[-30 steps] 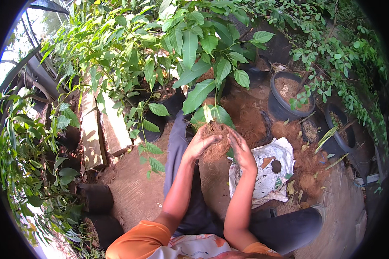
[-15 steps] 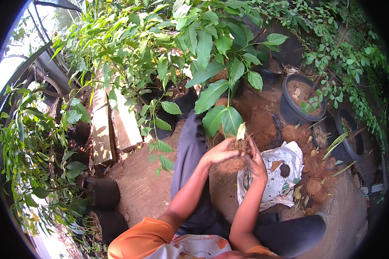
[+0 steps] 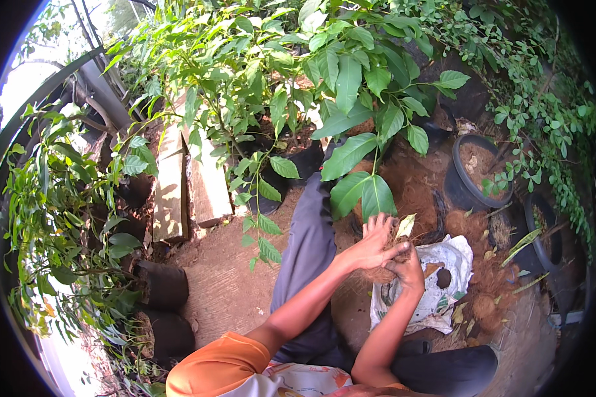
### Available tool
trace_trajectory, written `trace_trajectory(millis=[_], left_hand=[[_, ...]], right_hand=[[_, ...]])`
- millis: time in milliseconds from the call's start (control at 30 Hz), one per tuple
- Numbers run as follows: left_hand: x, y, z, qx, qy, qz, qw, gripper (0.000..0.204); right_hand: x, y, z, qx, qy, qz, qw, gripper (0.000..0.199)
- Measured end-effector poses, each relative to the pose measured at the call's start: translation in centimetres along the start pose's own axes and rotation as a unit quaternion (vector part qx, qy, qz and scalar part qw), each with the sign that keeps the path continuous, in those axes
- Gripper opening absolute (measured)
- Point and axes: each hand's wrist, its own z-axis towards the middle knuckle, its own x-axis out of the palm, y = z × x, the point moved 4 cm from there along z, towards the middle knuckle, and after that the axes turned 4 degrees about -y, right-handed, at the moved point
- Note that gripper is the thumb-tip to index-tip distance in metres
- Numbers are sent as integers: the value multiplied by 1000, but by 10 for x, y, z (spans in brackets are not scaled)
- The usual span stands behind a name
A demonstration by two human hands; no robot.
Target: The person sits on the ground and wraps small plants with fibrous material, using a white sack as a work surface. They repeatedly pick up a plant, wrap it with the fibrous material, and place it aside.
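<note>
- Our left hand (image 3: 369,253) and right hand (image 3: 408,270) clamped a shaggy coir bundle (image 3: 379,275) between them.
- Near it lay a crumpled white sack (image 3: 422,303); broad, pointed leaves (image 3: 377,196) hung just beyond.

The left hand (image 3: 372,250) and right hand (image 3: 410,271) hide much of the fibre clump (image 3: 378,275); the lower edge crops the shirt (image 3: 304,378); a dark lump (image 3: 444,278) is unidentifiable.

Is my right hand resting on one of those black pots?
No, your right hand holds the brown fibre bundle together with your left hand, apart from the black pots.
</note>
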Motion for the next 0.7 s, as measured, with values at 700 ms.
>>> trace_trajectory(millis=[700], left_hand=[[6,-1,5,213,36,-200,956,108]], right_hand=[[-51,5,-5,-82,-331,181,923,52]])
